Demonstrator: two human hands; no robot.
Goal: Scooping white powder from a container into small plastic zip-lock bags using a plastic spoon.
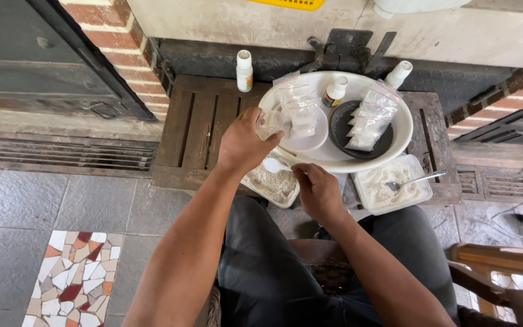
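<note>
Setting: outdoor home doorstep or yard. Evidence: red brick wall (pixel 113 42), grey stone floor tiles (pixel 43 206), mosaic tile patch (pixel 77 278), floor drain grate (pixel 62 152), low wooden slat platform (pixel 198 127).

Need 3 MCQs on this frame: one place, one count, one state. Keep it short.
1. Where is the metal spoon?
A. in the right-hand tub of white powder
B. in the black bowl
C. on the floor tiles

2. How many white-capped bottles show?
A. one
B. three
C. five

3. What is the left hand doing?
A. resting on a knee
B. lying flat and empty
C. holding a small clear cup

Answers: 1 A, the spoon's bowl lies in that tub. 2 B, bottles at. 3 C, the fingers wrap the cup over the white basin.
</note>
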